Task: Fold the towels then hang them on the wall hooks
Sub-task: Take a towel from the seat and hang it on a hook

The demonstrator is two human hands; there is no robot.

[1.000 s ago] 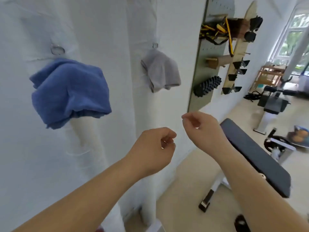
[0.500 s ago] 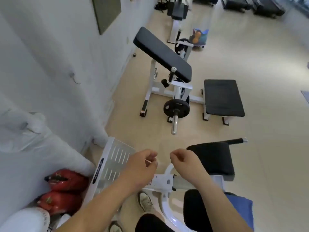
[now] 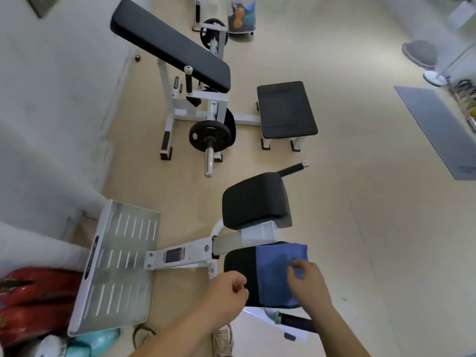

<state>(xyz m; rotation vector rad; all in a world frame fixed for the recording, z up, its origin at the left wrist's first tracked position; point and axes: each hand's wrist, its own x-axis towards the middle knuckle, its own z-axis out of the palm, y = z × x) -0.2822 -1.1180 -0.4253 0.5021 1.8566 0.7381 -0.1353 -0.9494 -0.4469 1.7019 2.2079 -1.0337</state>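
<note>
A blue towel [image 3: 274, 273] lies spread over the black seat pad [image 3: 238, 264] of a white exercise machine just below me. My right hand [image 3: 307, 286] rests over the towel's right part, fingers curled down onto the cloth; whether it grips the cloth I cannot tell. My left hand [image 3: 226, 292] hovers beside the pad's left edge, loosely closed with nothing in it. No wall hooks or hung towels are in view now.
A metal foot plate [image 3: 121, 264] juts out at the left by the white wall [image 3: 46, 124]. Ahead stand a black back pad [image 3: 255, 199], a bench machine with a weight plate [image 3: 210, 136] and a small black bench [image 3: 286, 109]. Red objects [image 3: 33, 292] lie at lower left.
The view swung from the wall with the hung blue and grey towels down to the floor and machines. My right hand moved onto the blue towel on the seat pad.
</note>
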